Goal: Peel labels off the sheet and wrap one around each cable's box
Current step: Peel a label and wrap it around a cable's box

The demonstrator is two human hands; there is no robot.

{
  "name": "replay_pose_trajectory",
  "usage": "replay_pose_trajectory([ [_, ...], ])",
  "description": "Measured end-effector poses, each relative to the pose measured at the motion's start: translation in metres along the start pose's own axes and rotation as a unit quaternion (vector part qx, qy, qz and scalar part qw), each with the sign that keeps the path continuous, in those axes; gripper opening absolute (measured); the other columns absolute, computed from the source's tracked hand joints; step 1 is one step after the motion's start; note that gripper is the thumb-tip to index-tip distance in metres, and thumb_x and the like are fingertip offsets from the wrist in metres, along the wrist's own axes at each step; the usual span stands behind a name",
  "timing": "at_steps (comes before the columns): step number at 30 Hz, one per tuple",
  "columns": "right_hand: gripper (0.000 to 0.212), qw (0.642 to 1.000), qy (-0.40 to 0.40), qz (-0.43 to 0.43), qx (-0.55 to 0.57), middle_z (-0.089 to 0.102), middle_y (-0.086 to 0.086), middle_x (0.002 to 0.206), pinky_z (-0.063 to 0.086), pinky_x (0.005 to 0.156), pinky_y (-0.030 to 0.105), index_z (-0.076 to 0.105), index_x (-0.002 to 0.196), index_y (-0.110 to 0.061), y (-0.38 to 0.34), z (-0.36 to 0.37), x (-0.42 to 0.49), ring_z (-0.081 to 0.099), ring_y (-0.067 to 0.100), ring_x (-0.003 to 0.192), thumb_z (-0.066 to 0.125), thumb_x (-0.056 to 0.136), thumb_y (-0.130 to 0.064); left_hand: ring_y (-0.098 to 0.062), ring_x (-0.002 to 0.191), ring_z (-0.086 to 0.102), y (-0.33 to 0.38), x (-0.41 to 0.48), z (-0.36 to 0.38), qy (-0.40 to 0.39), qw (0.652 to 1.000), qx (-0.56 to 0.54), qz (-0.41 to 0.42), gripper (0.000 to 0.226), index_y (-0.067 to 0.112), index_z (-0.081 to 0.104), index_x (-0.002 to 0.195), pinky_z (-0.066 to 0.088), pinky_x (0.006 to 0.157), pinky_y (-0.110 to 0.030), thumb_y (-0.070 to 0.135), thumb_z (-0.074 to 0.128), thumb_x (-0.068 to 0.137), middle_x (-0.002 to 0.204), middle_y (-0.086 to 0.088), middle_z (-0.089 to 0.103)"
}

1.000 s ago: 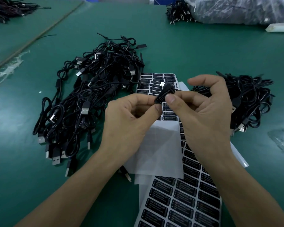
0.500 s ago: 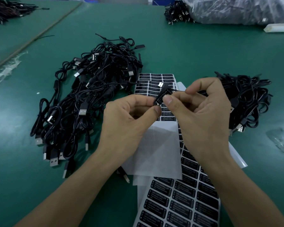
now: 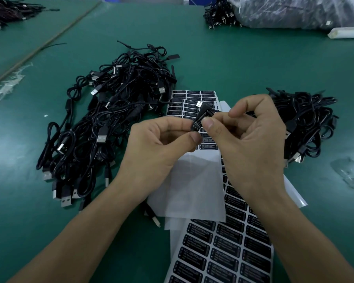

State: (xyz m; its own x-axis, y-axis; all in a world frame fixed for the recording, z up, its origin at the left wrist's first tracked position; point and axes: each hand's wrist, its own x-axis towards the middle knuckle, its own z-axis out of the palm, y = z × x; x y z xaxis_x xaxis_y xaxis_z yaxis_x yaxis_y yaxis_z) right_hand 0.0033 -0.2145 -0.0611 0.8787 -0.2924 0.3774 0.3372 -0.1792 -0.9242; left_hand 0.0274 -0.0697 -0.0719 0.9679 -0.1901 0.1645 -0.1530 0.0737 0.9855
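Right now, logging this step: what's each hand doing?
Left hand: closed, pinching the cable's box.
Right hand: closed, thumb pressing the label onto that box.

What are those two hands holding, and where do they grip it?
A small black labelled cable box: left hand pinches its lower end, right hand its side.

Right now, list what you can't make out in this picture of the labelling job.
Head view only:
- Small box: its underside and how far the label wraps, covered by the left hand and right hand.
- Label sheet: lower rows cut off by the bottom edge; fine print too small to read.
- Plastic bag: contents blurred, top cut off.
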Motion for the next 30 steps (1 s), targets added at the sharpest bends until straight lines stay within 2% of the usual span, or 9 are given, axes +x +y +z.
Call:
replay_pose_trajectory([
  [5,0.04,1.0,-0.003,-0.001,0.001,0.072,-0.009,0.076,0.052,0.067,0.016,0.046,0.084,-0.026,0.0007,-0.0007,-0.0001,0.069,0.008,0.07,0.077,0.083,-0.002,-0.011,0.068,0.07,0.001,0.0012,-0.0034,-0.032,0.999,0.011,-0.008,0.019,0.016,0.077,0.088,0.055,0.068,-0.017,-0.002,0.075,0.082,0.077,-0.005,0.077],
  [12,0.041,1.0,0.006,-0.003,-0.021,0.073,-0.009,0.077,0.054,0.069,0.021,0.045,0.084,-0.028,0.0017,-0.0008,0.0,0.071,0.011,0.072,0.079,0.081,-0.006,-0.01,0.069,0.069,0.0013,0.0016,-0.0037,-0.035,0.999,0.009,-0.028,0.015,0.008,0.076,0.092,0.054,0.068,-0.016,0.0,0.076,0.08,0.08,-0.007,0.077],
  [17,0.041,0.999,0.007,-0.009,-0.033,0.073,-0.01,0.078,0.055,0.07,0.023,0.045,0.083,-0.029,0.0009,-0.0006,0.0002,0.071,0.011,0.073,0.079,0.082,-0.006,-0.01,0.068,0.069,0.0028,0.0024,-0.0047,-0.041,0.999,0.008,-0.032,0.016,0.012,0.077,0.089,0.054,0.068,-0.017,-0.001,0.075,0.081,0.079,-0.007,0.077],
  [19,0.04,0.999,0.007,-0.013,-0.039,0.072,-0.011,0.078,0.056,0.071,0.024,0.045,0.083,-0.029,0.0012,-0.0003,-0.0007,0.071,0.01,0.074,0.079,0.082,-0.007,-0.01,0.066,0.068,0.0019,0.0015,-0.0046,-0.037,0.999,0.009,-0.031,0.016,0.015,0.077,0.087,0.054,0.066,-0.016,-0.001,0.074,0.082,0.078,-0.008,0.077],
  [21,0.04,0.999,0.007,-0.012,-0.044,0.072,-0.011,0.077,0.057,0.072,0.027,0.045,0.082,-0.03,0.0015,0.0,-0.0013,0.07,0.012,0.074,0.079,0.082,-0.007,-0.009,0.065,0.067,0.002,0.001,-0.0038,-0.034,0.999,-0.009,-0.034,0.007,0.013,0.077,0.085,0.053,0.064,-0.015,0.008,0.075,0.081,0.076,-0.006,0.076],
  [23,0.04,0.999,0.005,-0.01,-0.045,0.072,-0.009,0.077,0.058,0.072,0.032,0.045,0.082,-0.029,0.0018,0.0003,-0.0018,0.07,0.014,0.073,0.079,0.082,-0.008,-0.008,0.064,0.066,0.0018,0.0003,-0.0031,-0.03,0.999,-0.018,-0.034,0.013,0.009,0.076,0.088,0.051,0.061,-0.013,0.018,0.073,0.08,0.073,-0.004,0.075],
  [27,0.04,0.999,0.004,-0.016,-0.048,0.072,-0.009,0.077,0.059,0.073,0.033,0.045,0.082,-0.029,0.0011,0.0002,-0.0019,0.07,0.014,0.072,0.078,0.082,-0.007,-0.003,0.059,0.064,-0.0002,0.0008,-0.0015,-0.028,0.999,-0.017,-0.039,0.009,0.003,0.074,0.091,0.047,0.055,-0.009,0.01,0.069,0.088,0.07,-0.004,0.074],
  [30,0.041,0.998,0.007,-0.023,-0.06,0.072,-0.012,0.077,0.059,0.075,0.04,0.043,0.082,-0.03,0.0004,0.0004,-0.0026,0.071,0.013,0.072,0.078,0.082,-0.01,-0.004,0.058,0.063,-0.0008,0.0013,-0.0004,-0.02,0.999,-0.023,-0.04,0.011,0.0,0.074,0.092,0.046,0.053,-0.01,0.008,0.068,0.087,0.071,-0.008,0.074],
])
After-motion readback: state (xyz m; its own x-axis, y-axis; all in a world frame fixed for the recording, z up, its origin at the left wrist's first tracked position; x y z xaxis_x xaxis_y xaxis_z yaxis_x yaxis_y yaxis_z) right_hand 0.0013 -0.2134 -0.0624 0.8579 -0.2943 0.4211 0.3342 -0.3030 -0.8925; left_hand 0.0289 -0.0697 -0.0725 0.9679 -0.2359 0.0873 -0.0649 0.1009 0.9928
